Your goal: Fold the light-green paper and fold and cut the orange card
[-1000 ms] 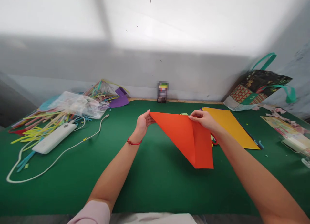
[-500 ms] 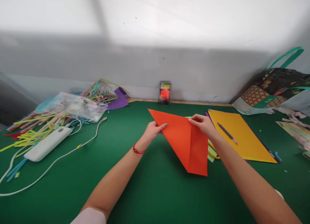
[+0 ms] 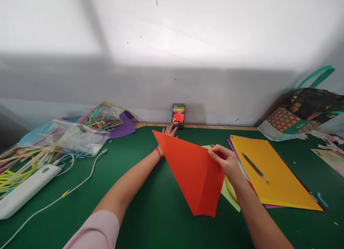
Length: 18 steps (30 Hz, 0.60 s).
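A folded red-orange sheet of paper (image 3: 185, 166) hangs above the green table, with a crease near its right side. My right hand (image 3: 224, 160) pinches its upper right edge between thumb and fingers. Beyond the paper, my left hand (image 3: 168, 131) reaches forward with its fingers spread, holding nothing. Its fingertips are at the lower left of a phone (image 3: 178, 120) that leans upright against the wall; whether they touch it I cannot tell. Part of the left hand is hidden behind the paper. A red bracelet (image 3: 158, 154) circles the left wrist.
On the right lies a stack of coloured paper (image 3: 285, 181) topped by a pen (image 3: 255, 167). Yellow scissor-like handles (image 3: 230, 189) rest on green paper. Paper strips (image 3: 16, 166), a plastic bag (image 3: 86, 139), a white power bank (image 3: 29, 189) and its cable are at left. A patterned bag (image 3: 287, 121) stands far right.
My left hand has let go of the paper and moved forward to the phone, its fingers spreading. My right hand still holds the paper, which now sags more. The view has tilted up slightly.
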Each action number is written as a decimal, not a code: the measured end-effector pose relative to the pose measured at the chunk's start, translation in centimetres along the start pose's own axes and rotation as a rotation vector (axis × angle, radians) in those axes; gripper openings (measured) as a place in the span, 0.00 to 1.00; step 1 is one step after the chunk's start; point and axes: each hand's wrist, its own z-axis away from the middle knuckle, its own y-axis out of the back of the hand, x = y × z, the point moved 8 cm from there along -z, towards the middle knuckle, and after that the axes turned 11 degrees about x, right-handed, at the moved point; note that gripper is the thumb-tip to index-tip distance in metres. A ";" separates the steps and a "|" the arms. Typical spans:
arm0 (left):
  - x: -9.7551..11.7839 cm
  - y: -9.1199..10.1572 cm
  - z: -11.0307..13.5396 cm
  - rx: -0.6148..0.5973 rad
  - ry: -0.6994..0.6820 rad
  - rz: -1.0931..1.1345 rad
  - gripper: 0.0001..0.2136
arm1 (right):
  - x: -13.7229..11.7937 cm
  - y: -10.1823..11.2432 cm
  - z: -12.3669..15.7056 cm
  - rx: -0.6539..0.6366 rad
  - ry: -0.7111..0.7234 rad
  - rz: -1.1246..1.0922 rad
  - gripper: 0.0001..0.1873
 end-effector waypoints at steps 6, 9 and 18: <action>1.1 -2.8 -2.8 -0.028 -0.283 -0.541 0.27 | -2.1 -1.0 1.7 -0.103 0.083 0.025 0.12; 0.6 -3.7 -3.3 -0.053 -0.294 -0.554 0.27 | -2.9 -1.0 1.9 -0.118 0.116 -0.014 0.12; 0.6 -3.6 -2.2 -0.085 -0.367 -0.590 0.27 | -3.2 -1.0 1.9 -0.126 0.110 -0.048 0.11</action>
